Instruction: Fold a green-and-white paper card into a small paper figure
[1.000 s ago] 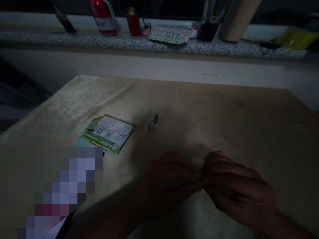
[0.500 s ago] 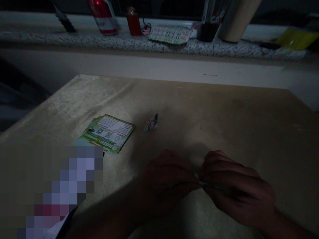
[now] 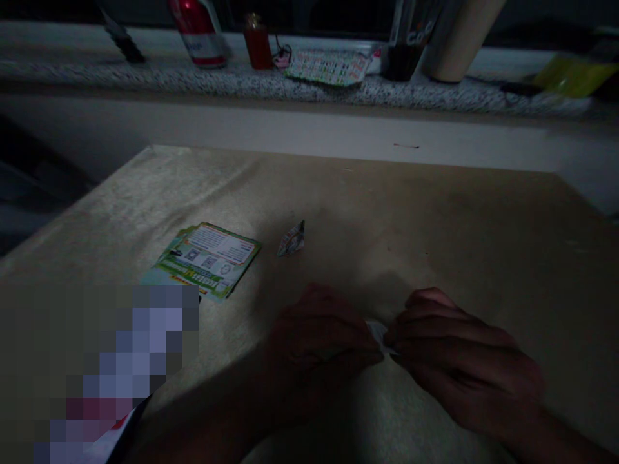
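Between my fingertips is a small piece of paper point(image 3: 378, 335), pale and mostly covered by the hands. My left hand point(image 3: 324, 341) pinches its left side, and my right hand point(image 3: 459, 354) pinches its right side. Both hands are low over the table and in deep shadow. Beyond them lies a small folded paper boat point(image 3: 291, 240) with printed sides. To its left rests a stack of green and white printed leaflets point(image 3: 213, 258).
The table point(image 3: 483, 225) meets a wall below a speckled stone sill point(image 3: 159, 74). Along the sill stand a red and white bottle point(image 3: 198, 32), a small amber jar point(image 3: 258, 42), a printed packet point(image 3: 329, 66), a dark drink bottle point(image 3: 409, 45), a beige cylinder point(image 3: 461, 38) and something yellow point(image 3: 575, 74).
My hands have drawn slightly apart, and more of the pale paper shows between them. The leaflets and the folded paper boat have stayed in place.
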The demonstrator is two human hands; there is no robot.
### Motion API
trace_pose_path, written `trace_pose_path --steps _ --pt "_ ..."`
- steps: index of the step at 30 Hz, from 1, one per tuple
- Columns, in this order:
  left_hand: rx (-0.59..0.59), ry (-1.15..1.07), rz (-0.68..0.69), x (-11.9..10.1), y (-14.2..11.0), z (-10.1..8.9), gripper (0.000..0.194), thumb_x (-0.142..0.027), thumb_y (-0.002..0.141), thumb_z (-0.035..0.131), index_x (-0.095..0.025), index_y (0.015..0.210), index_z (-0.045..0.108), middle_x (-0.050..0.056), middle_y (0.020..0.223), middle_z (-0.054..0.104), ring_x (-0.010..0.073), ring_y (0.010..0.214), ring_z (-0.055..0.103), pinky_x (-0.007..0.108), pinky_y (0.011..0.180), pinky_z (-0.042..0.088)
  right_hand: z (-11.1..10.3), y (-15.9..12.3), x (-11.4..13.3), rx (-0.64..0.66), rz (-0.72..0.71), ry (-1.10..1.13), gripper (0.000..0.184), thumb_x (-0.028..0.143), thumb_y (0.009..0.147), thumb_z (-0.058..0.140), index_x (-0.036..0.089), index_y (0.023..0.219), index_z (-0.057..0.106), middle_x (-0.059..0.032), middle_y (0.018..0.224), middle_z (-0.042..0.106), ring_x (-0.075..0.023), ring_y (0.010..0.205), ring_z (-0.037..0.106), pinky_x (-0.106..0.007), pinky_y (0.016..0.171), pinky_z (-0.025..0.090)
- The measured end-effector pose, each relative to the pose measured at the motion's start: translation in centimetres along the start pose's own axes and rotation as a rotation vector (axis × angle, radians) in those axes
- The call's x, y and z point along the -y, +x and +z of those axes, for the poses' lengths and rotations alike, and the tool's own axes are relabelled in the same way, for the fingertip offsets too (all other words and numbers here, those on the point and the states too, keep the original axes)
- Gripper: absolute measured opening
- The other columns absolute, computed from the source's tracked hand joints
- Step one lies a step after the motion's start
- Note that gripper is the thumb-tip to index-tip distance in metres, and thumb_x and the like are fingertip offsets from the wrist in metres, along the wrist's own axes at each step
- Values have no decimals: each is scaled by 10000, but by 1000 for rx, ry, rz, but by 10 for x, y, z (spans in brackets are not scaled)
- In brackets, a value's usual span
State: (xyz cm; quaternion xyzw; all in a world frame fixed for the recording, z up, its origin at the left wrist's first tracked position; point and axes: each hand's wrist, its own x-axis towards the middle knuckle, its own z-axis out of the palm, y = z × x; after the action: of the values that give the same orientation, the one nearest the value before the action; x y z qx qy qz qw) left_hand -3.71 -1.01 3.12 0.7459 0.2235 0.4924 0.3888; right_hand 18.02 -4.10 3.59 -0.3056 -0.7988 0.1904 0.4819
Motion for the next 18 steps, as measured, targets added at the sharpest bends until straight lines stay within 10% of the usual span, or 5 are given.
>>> trace_pose_path --steps 18 --pt "68 136 52 -4 3 -1 65 -181 855 765 -162 905 727 38 809 765 152 734 671 314 764 520 -2 1 3 8 9 -94 210 103 878 695 235 1027 764 -25 848 825 -209 744 784 -367 718 559"
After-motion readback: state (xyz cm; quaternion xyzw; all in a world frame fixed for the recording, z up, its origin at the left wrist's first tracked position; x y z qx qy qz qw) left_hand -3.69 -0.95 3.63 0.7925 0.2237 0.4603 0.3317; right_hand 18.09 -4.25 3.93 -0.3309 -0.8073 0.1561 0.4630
